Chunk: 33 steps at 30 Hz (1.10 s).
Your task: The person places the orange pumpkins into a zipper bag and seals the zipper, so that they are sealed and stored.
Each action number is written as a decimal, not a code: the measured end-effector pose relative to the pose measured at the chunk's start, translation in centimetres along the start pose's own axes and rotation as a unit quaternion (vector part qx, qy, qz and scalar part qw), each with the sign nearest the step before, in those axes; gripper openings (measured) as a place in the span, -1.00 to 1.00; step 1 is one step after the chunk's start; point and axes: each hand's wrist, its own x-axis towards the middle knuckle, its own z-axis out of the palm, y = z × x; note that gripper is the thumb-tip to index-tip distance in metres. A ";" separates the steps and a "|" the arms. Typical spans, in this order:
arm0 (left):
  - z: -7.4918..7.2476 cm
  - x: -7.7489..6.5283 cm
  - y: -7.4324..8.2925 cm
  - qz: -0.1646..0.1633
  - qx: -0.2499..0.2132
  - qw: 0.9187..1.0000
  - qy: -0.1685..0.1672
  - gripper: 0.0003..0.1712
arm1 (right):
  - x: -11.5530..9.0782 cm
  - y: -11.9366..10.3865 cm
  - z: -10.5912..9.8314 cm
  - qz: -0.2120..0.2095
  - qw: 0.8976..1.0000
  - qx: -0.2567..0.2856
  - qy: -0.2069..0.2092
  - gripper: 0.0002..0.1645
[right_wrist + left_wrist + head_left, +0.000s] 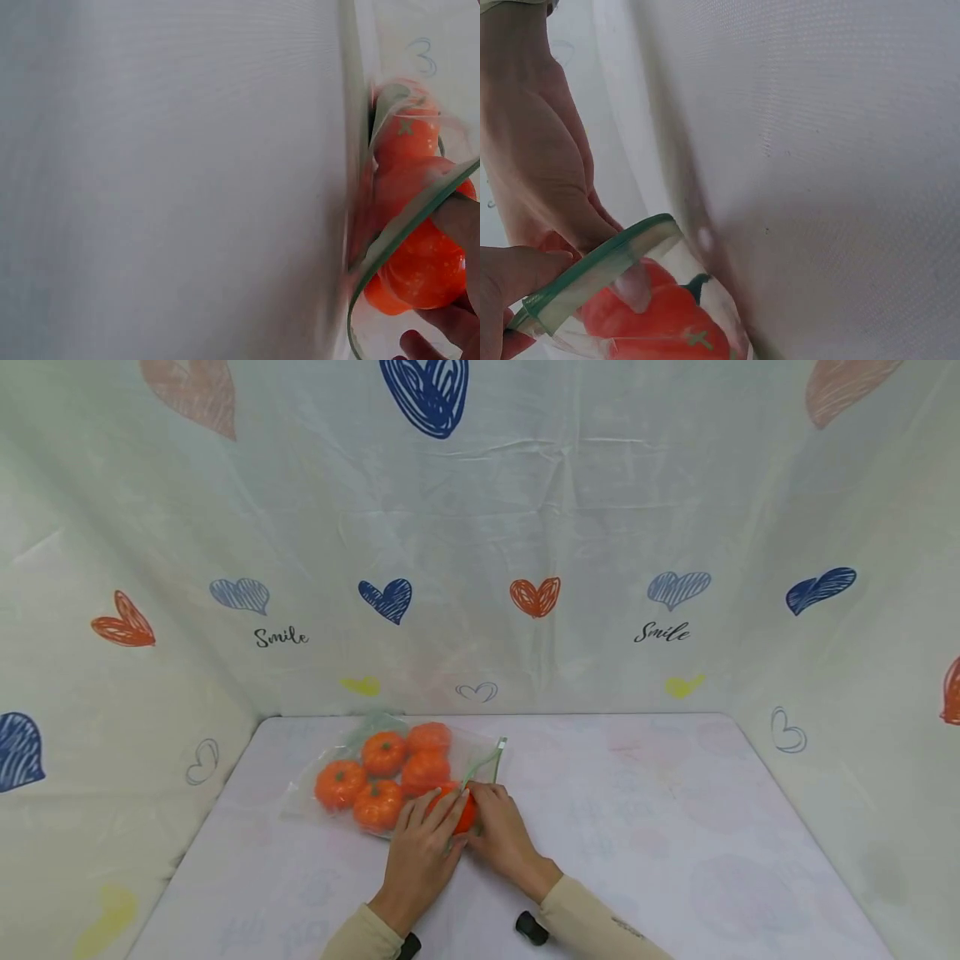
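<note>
A clear zip bag [315,777] with a green-edged mouth lies on the table, several small orange pumpkins [384,753] inside it. Its mouth faces right, toward my hands. My right hand [506,831] reaches into the mouth and grips a pumpkin [467,817]; one fingertip shows through the plastic against it in the left wrist view. My left hand [423,847] lies over the near side of the bag. In the left wrist view, the left thumb [532,274] pinches the green rim [600,259]. Part of the gripped pumpkin is hidden behind the left fingers.
The white table [675,827] runs back to a hanging cloth [480,527] printed with hearts, which also closes off both sides. A small black object [532,928] sits beside the right sleeve, near the front.
</note>
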 end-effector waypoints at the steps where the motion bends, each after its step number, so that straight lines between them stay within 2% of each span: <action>1: 0.0 0.0 0.0 0.001 0.001 1.000 0.002 -0.06 | 0.1 0.0 0.2 -0.001 1.000 0.002 0.000 -0.15; 9: 0.1 0.0 0.0 0.006 0.006 1.000 0.007 -0.08 | 0.2 0.1 0.7 -0.024 1.000 -0.015 0.003 -0.19; 18: -0.1 0.0 0.1 0.007 0.013 1.000 -0.011 -0.10 | -0.4 0.9 -0.1 -0.049 0.998 -0.022 0.020 -0.14; 26: -0.1 0.0 0.1 0.014 0.019 1.000 -0.020 -0.18 | -1.1 1.8 -1.7 -0.017 1.000 0.013 0.013 -0.17; 33: -0.6 0.0 0.1 0.019 0.019 0.999 -0.034 -0.16 | -1.5 3.5 -2.7 0.010 1.000 0.008 0.011 -0.22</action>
